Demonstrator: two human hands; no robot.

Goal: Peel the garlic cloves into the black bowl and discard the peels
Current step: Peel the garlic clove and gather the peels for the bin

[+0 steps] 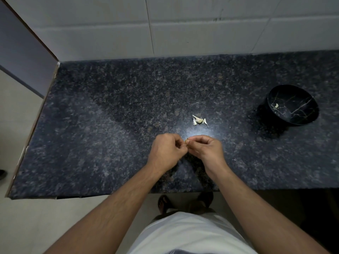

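Head cam: left hand (167,152) + right hand (205,149) together, both pinching garlic clove (187,141) nr table (110,125) front edge; black bowl (300,114) far right.

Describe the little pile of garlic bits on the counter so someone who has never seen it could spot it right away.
On the dark speckled granite counter, look just beyond the two hands, the left hand and the right hand. The pale pile of garlic bits lies there, left of the black bowl. It is the only whitish cluster lying loose on the stone.
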